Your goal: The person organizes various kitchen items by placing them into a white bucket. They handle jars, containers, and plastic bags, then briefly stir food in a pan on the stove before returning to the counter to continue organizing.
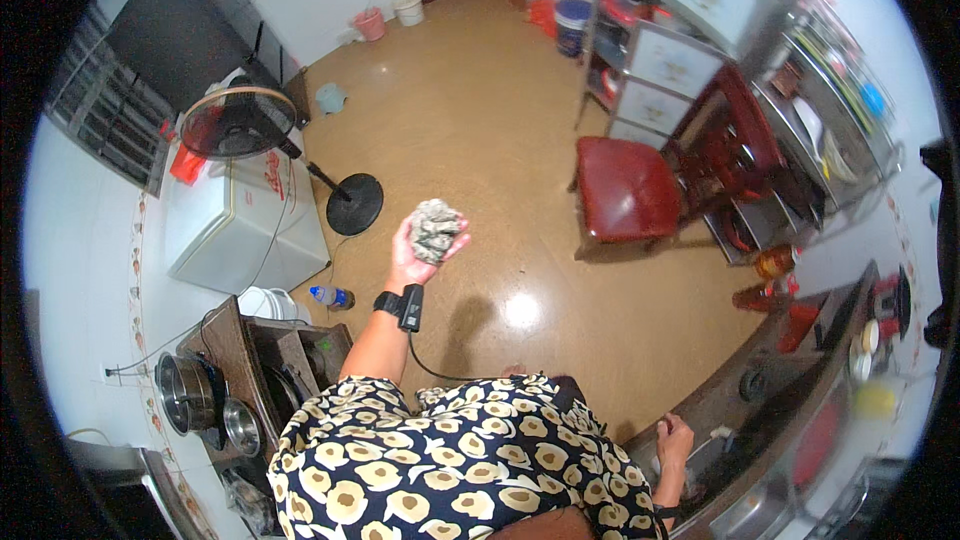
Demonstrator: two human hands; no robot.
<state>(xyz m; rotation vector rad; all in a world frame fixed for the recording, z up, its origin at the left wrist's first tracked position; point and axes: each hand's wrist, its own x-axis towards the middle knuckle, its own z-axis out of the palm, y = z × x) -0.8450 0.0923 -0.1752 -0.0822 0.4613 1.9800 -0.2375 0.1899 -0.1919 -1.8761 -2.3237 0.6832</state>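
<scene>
My left hand (411, 255) is held out over the floor, palm up. In it lies a crumpled grey-and-white cloth (435, 231), bunched into a wad with the fingers curled around its side. A black strap with a small box (409, 307) circles that wrist, and a cable runs from it toward my body. Down by the dark counter on the right is my right hand (675, 441), its fingers partly curled. Nothing is plainly visible in it, but the inside of its grip is hidden.
A dark red chair (626, 187) stands ahead on the right, before a shelf rack (795, 112). On the left are a pedestal fan (354, 204), a white chest freezer (247, 217), a blue-capped bottle (332, 297) and a cabinet (292, 345) with metal pots (184, 394). Brown floor (480, 135) lies between.
</scene>
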